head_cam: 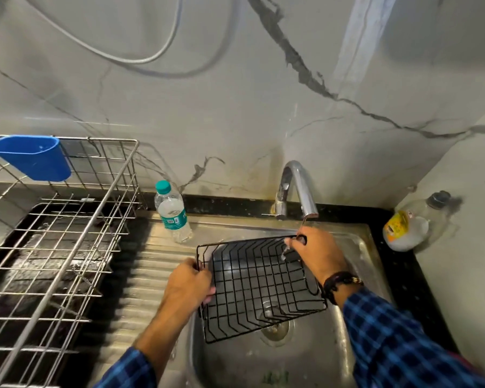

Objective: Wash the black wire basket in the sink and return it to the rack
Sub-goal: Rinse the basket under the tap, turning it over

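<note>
Two hands are holding the black wire basket [261,287] over the sink [347,345] in the head view. The left hand [189,284] is gripping the basket's left rim, its fingers [207,296] curling round the wire. The right hand [317,253] is holding the far right corner, its fingers closing on the wire right under the spout of the tap [297,189], where a thin trickle seems to be falling. The basket is hanging between the two sets of fingers, clear of the basin floor as far as I can judge. The drain [275,329] is showing through its grid, nearer the camera than the right fingers.

Its open side is facing up toward the camera, and its floor grid appears to be tilting down toward the near edge. Its long axis is running roughly from the left fingers to the right fingers, across the sink.

Wet wire is likely getting slippery, and the right fingers are holding only a corner, so the basket could twist out and drop into the basin. The rack [67,247] is standing well to the left of the left fingers. Swinging the basket that way could knock over the water bottle [172,214], which is standing just beyond those fingers on the drainboard.
</note>
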